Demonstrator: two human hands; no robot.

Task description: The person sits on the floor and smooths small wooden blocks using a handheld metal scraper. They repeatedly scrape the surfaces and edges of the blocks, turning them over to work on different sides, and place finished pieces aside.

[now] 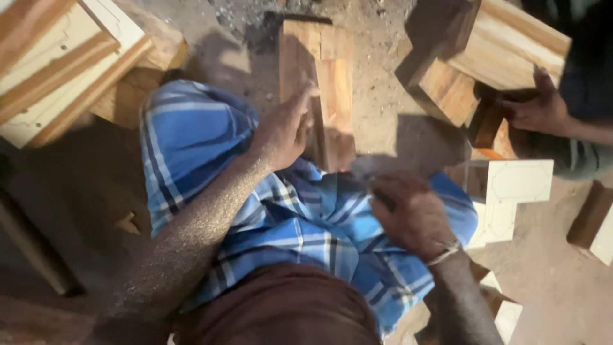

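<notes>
I sit on the ground with a blue checked cloth over my legs. My left hand rests against the side of a long wooden block that lies in front of my knees, fingers pressed on its edge. My right hand is closed over my right knee around a small dark thing; it is blurred and I cannot tell what it is. A metal bracelet sits on that wrist.
Another person's hand at the upper right grips a wooden piece. White panels with drawn outlines lie at the right. Stacked wooden frames fill the upper left. Sawdust covers the dirt floor.
</notes>
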